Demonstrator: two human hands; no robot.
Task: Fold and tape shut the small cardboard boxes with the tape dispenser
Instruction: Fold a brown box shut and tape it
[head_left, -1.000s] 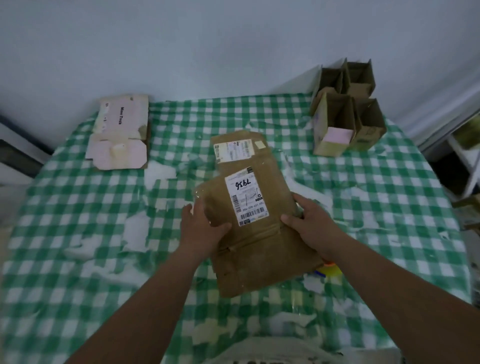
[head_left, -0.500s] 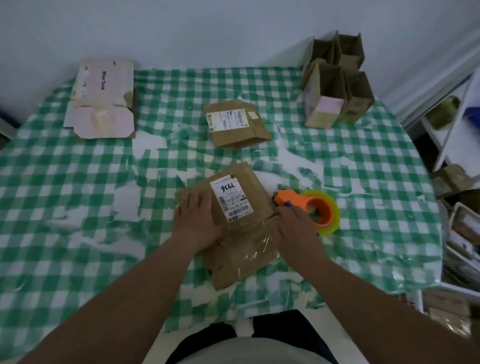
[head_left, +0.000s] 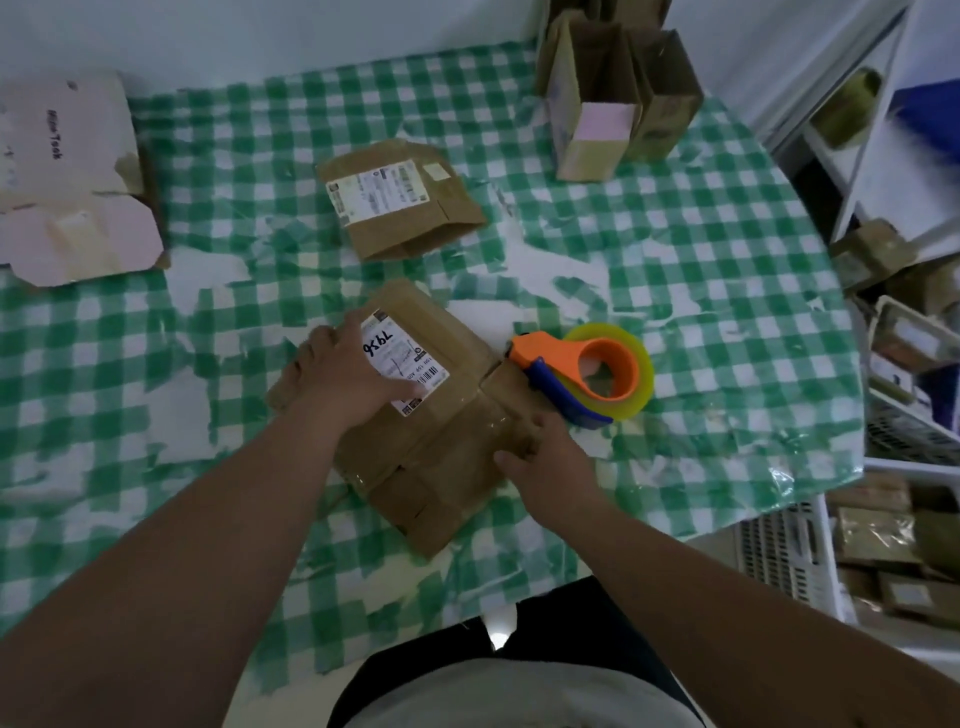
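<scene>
While lying flat at mid-table, box (head_left: 415, 410) runs far-left to near-right: left hand (head_left: 348, 371) spread flat on top, right hand (head_left: 545, 457) loosely open at near-right edge, nearer tape dispenser (head_left: 582, 376) just beyond.

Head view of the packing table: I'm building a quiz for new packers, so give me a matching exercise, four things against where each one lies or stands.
Things:
1. tape dispenser
2. flattened box with the 7956 label
3. pink flattened carton
4. upright open boxes

Places:
A. far right of the table, standing together
B. far left edge of the table
C. under both hands, near the table's front edge
D. on the checked cloth, just right of the labelled box

Pairs: 1-D, 2-C, 3-B, 4-A
</scene>
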